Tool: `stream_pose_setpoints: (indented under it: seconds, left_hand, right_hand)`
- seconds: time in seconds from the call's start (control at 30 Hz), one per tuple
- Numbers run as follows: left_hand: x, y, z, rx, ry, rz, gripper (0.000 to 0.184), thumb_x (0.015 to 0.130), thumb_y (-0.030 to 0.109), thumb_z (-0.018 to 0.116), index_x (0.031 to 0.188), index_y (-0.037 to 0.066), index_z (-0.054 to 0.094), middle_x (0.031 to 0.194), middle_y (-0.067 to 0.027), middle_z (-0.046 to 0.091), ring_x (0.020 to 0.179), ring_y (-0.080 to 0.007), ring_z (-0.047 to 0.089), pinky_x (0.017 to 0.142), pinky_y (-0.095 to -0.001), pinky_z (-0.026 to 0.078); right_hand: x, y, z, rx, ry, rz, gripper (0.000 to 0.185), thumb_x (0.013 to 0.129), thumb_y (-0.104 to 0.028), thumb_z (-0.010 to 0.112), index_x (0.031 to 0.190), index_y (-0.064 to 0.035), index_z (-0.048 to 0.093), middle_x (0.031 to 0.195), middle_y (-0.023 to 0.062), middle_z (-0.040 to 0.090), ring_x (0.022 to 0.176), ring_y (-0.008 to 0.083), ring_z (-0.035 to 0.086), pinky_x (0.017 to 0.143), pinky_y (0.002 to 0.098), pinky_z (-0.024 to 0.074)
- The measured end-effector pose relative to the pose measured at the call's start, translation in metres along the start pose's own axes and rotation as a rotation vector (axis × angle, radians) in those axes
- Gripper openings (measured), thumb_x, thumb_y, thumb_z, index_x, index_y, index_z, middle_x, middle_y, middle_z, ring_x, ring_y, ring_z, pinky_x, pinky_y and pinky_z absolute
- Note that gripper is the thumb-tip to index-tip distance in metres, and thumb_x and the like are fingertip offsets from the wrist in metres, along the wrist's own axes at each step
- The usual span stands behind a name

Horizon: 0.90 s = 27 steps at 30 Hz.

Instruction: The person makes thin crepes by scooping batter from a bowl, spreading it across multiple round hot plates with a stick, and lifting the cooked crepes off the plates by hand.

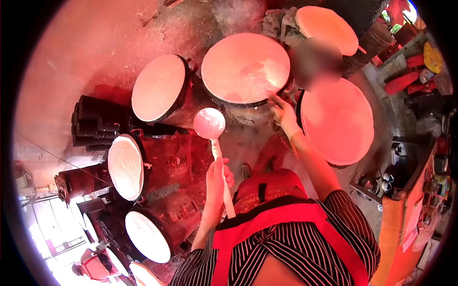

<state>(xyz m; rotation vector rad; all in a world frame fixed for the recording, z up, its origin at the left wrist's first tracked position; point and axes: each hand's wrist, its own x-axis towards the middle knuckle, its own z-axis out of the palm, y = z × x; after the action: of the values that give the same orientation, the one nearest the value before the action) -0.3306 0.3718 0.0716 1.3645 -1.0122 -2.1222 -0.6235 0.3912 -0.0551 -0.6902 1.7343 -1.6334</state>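
In my left hand [219, 176] is a long-handled ladle [209, 123], its round bowl pointing away from me, fingers wrapped round the pale handle. My right hand [283, 114] reaches to the near rim of a large round griddle [245, 69] covered with a thin, pale pancake-like sheet. Its fingers are drawn together at that rim; what they grip is hidden. A thin stick-like piece [295, 148] shows below this hand, and I cannot tell whether it is held. Just right of my right forearm lies another covered griddle [338, 121].
More covered round griddles [159, 88] curve round to my left, including a tilted-looking one [126, 167] and a lower one [148, 237]. Dark cylinders [98, 119] are stacked at the left. A blurred patch [316, 62] covers something at upper right. Another person [95, 264] is at lower left.
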Motion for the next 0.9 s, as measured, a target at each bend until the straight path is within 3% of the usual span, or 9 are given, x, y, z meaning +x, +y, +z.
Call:
stream_pose_setpoints:
  seconds: [0.07, 0.33, 0.47, 0.5, 0.53, 0.63, 0.73, 0.77, 0.9]
  left_hand:
    - [0.007, 0.004, -0.007, -0.015, -0.001, 0.017, 0.029, 0.097, 0.028, 0.045, 0.105, 0.001, 0.05, 0.072, 0.0002, 0.045, 0.059, -0.007, 0.043, 0.049, -0.0189, 0.037]
    - [0.023, 0.019, -0.023, -0.128, -0.199, -0.136, 0.023, 0.095, 0.022, 0.05, 0.104, 0.001, 0.049, 0.078, -0.0013, 0.047, 0.059, -0.0065, 0.041, 0.043, -0.0163, 0.03]
    - [0.028, 0.025, -0.027, -0.103, -0.177, -0.159, 0.018, 0.093, 0.017, 0.052, 0.102, 0.002, 0.049, 0.078, -0.0015, 0.046, 0.057, -0.0061, 0.039, 0.041, -0.0164, 0.028]
    - [0.029, 0.026, -0.028, -0.088, -0.178, -0.168, 0.017, 0.092, 0.016, 0.052, 0.101, 0.002, 0.049, 0.078, -0.0015, 0.046, 0.057, -0.0059, 0.039, 0.041, -0.0163, 0.028]
    - [0.031, 0.027, -0.029, -0.083, -0.181, -0.177, 0.016, 0.092, 0.015, 0.053, 0.101, 0.002, 0.049, 0.077, -0.0015, 0.046, 0.057, -0.0058, 0.039, 0.041, -0.0164, 0.027]
    - [0.035, 0.027, -0.03, -0.069, -0.191, -0.191, 0.014, 0.09, 0.014, 0.055, 0.098, 0.004, 0.05, 0.076, -0.0013, 0.046, 0.056, -0.0054, 0.039, 0.041, -0.0165, 0.027]
    - [0.041, 0.033, -0.03, -0.035, -0.224, -0.164, 0.012, 0.09, 0.014, 0.056, 0.095, 0.005, 0.05, 0.075, -0.0003, 0.047, 0.055, -0.0053, 0.039, 0.042, -0.017, 0.028]
    - [0.051, 0.032, -0.032, -0.008, -0.239, -0.148, 0.011, 0.09, 0.014, 0.056, 0.094, 0.005, 0.05, 0.074, 0.0001, 0.046, 0.054, -0.0054, 0.039, 0.042, -0.0173, 0.028]
    - [0.114, 0.037, -0.027, 0.103, -0.223, -0.056, 0.012, 0.09, 0.016, 0.056, 0.091, 0.006, 0.05, 0.07, 0.0017, 0.046, 0.053, -0.0058, 0.041, 0.042, -0.0193, 0.03]
  right_hand:
    - [-0.031, -0.024, 0.006, 0.146, 0.415, -0.169, 0.038, 0.091, -0.011, 0.052, 0.127, 0.0039, 0.049, 0.125, 0.0087, 0.056, 0.115, 0.0139, 0.05, 0.098, 0.0264, 0.0353]
    - [-0.02, -0.023, 0.042, 0.267, 0.116, 0.301, 0.037, 0.089, -0.008, 0.052, 0.126, -0.0016, 0.053, 0.116, 0.009, 0.06, 0.108, 0.0151, 0.054, 0.095, 0.026, 0.038]
    - [-0.026, 0.038, 0.027, 0.517, 0.471, 0.076, 0.035, 0.092, -0.011, 0.051, 0.126, -0.003, 0.052, 0.098, 0.0019, 0.053, 0.081, 0.011, 0.047, 0.07, 0.0246, 0.0354]
    - [-0.034, 0.031, 0.037, 0.707, 0.46, 0.206, 0.031, 0.093, -0.012, 0.051, 0.124, -0.0062, 0.055, 0.069, -0.0071, 0.052, 0.047, 0.0046, 0.042, 0.041, 0.0221, 0.0351]
    - [-0.036, 0.066, 0.043, -0.01, 0.345, -0.194, 0.04, 0.091, -0.015, 0.053, 0.128, 0.0013, 0.049, 0.125, 0.0118, 0.056, 0.118, 0.0163, 0.048, 0.099, 0.0259, 0.0334]
    - [-0.024, 0.01, 0.036, 0.095, 0.171, 0.155, 0.038, 0.091, -0.014, 0.054, 0.126, -0.0017, 0.051, 0.108, 0.0037, 0.056, 0.095, 0.0102, 0.048, 0.081, 0.0228, 0.0352]
    - [0.014, 0.039, 0.008, 0.057, 0.366, -0.031, 0.03, 0.093, -0.017, 0.052, 0.122, -0.0097, 0.056, 0.073, -0.008, 0.05, 0.051, 0.0021, 0.039, 0.045, 0.0179, 0.0308]
    - [-0.014, -0.019, 0.011, 0.089, 0.349, 0.232, 0.03, 0.093, -0.016, 0.053, 0.122, -0.0075, 0.056, 0.079, -0.0073, 0.053, 0.056, 0.0013, 0.042, 0.049, 0.0165, 0.0337]
    - [-0.061, 0.04, 0.017, 0.149, 0.076, 0.087, 0.035, 0.092, -0.013, 0.055, 0.127, -0.0102, 0.054, 0.075, -0.0091, 0.048, 0.05, 0.0002, 0.036, 0.047, 0.0173, 0.0351]
